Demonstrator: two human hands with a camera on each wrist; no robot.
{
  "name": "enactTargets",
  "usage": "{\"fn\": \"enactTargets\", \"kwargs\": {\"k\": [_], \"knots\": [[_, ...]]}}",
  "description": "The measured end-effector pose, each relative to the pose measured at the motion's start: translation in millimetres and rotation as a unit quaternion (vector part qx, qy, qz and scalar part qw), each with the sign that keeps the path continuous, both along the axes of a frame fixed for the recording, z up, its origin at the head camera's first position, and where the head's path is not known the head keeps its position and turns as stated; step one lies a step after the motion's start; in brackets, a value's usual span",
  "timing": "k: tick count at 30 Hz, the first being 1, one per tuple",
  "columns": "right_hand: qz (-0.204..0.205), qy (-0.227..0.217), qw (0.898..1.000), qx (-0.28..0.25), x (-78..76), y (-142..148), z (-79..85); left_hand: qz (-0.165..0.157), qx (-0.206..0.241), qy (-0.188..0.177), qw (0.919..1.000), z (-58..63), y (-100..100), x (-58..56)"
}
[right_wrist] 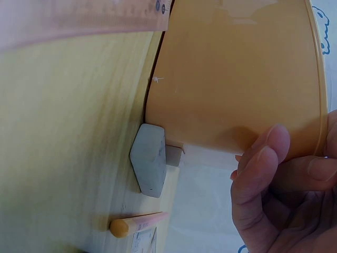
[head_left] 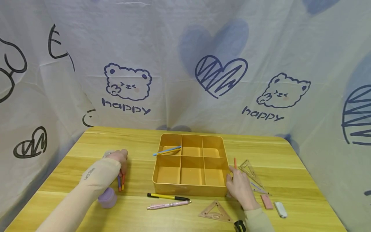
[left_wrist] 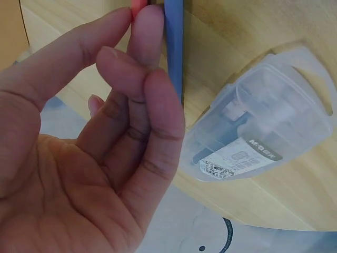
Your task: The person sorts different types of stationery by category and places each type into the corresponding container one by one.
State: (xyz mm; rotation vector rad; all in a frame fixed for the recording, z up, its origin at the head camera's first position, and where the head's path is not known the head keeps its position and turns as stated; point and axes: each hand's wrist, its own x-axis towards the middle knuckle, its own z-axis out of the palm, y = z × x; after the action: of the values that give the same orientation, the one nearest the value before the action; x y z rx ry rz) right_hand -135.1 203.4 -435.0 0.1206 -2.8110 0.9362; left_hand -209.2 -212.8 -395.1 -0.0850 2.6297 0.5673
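Observation:
My left hand (head_left: 118, 159) is at the left of the table. In the left wrist view its thumb and forefinger pinch a slim orange stick (left_wrist: 138, 6), and a blue stick (left_wrist: 174, 47) lies alongside the fingertip. Beside that hand is a clear plastic case (left_wrist: 253, 121) with a white label. The yellow box (head_left: 189, 189) has six compartments; a blue pencil-like stick (head_left: 166, 150) and a yellow one lean across its back left compartment. At the box's front right corner my right hand (head_left: 241, 187) grips the side with curled fingers. A grey block (right_wrist: 149, 161) sits close by that corner.
A purple tub (head_left: 107, 198) stands near the left forearm. Before the box lie a yellow-black pen (head_left: 168, 197), a pink pen (head_left: 169, 205) and a triangle ruler (head_left: 215, 212). To the right are another triangle (head_left: 252, 172), a pink eraser (head_left: 266, 201) and a white eraser (head_left: 280, 209).

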Motion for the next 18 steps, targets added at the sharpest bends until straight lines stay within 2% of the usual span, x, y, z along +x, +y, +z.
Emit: {"fn": "enactTargets", "kwargs": {"k": [9, 11, 14, 18], "knots": [[0.001, -0.001, 1.000, 0.003, 0.3, -0.9, -0.1, -0.006, -0.020, 0.006, 0.9998, -2.5, -0.9, -3.6], [0.001, 0.000, 1.000, 0.005, 0.4, -0.9, -0.2, -0.021, -0.038, 0.017, 0.9989, -3.8, -1.6, -6.1], [0.000, 0.000, 1.000, 0.009, 0.4, -0.8, -0.4, -0.026, -0.064, 0.026, 0.9973, -5.8, -1.8, -8.9], [-0.002, -0.004, 1.000, 0.008, 0.8, -0.7, -0.4, -0.003, -0.067, 0.022, 0.9975, -6.1, -1.0, -6.8]]}}
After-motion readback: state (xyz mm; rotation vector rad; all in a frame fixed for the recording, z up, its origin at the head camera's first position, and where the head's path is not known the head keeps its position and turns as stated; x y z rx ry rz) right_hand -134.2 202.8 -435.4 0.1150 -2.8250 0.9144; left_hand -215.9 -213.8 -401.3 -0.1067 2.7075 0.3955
